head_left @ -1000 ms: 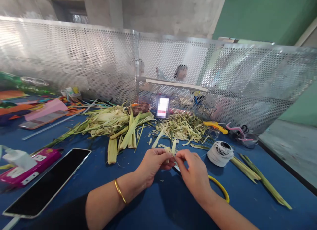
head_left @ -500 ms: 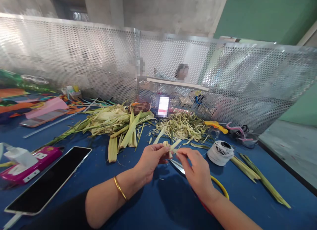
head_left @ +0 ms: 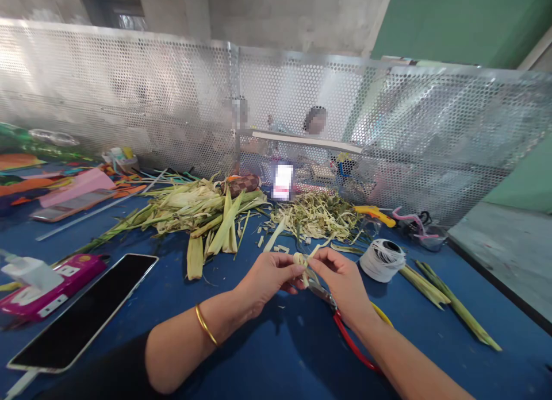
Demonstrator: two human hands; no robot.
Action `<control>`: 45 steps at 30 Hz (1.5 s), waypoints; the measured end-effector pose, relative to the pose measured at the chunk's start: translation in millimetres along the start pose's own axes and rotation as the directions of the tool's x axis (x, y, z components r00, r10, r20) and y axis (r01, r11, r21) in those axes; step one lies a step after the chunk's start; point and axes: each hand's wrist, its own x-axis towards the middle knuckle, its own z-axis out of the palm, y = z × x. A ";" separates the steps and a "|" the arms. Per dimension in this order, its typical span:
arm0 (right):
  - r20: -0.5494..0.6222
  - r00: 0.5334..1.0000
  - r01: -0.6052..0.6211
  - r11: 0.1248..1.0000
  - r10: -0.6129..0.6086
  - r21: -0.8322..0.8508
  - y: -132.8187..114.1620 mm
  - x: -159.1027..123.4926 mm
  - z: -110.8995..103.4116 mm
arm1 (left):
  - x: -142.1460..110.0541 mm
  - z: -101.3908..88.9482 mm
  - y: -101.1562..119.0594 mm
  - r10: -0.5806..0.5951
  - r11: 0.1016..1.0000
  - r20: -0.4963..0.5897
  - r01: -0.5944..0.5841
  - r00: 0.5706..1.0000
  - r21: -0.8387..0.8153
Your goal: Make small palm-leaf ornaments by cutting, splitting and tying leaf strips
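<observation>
Thumb and fingers of my left hand [head_left: 269, 279] pinch a pale, folded strip of dried leaf [head_left: 299, 261]. My right hand [head_left: 340, 279] is closed on the same leaf strip from the other side, its fingertips close to the left ones. Scissors [head_left: 340, 325] with red and yellow handles lie on the table below my right hand, which partly covers them. Beyond both hands is a heap of thin leaf shreds [head_left: 323, 216], and left of it a larger pile of long dried leaves [head_left: 190, 210]. A spool of white string [head_left: 382, 260] stands just right of my right hand.
On the blue table's left are a black-screened phone [head_left: 86, 314] and a magenta power strip [head_left: 56, 288]. Stiff stalks [head_left: 461, 308] lie at right, near a yellow cutter [head_left: 374, 215]. A perforated metal screen [head_left: 172, 101] closes the back, with people behind it.
Both hands have shifted slightly right, and the fingertips have come closer together around the leaf strip. More of the scissors, including the red handle, now shows. The view has moved slightly.
</observation>
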 end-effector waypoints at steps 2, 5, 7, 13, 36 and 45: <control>-0.026 0.999 0.046 0.997 -0.048 -0.054 1.7 -0.7 1.6 | -0.6 -0.3 -0.2 -0.005 1.000 0.011 0.005 1.000 0.002; -0.015 0.994 0.108 0.981 -0.112 -0.162 3.0 -1.8 3.3 | -1.2 -0.4 -0.2 -0.009 1.000 0.003 0.009 1.000 0.022; 0.035 0.991 0.136 0.963 -0.131 -0.233 2.1 -2.5 2.7 | -1.3 -0.6 0.5 0.000 0.999 -0.007 0.000 1.000 0.032; 0.202 0.963 0.238 0.909 -0.176 -0.343 -5.3 -2.9 -4.7 | -0.1 -1.8 4.3 0.019 1.000 -0.058 -0.019 0.998 -0.004; 0.302 0.953 -0.054 0.997 0.032 0.063 -24.3 -3.6 -11.8 | 1.3 -1.3 4.1 -0.051 0.995 -0.136 0.038 0.989 -0.097; 0.273 0.955 0.127 0.992 -0.120 -0.007 -21.5 -3.2 -12.0 | 0.9 -1.4 3.6 -0.050 0.995 -0.148 0.036 0.988 -0.090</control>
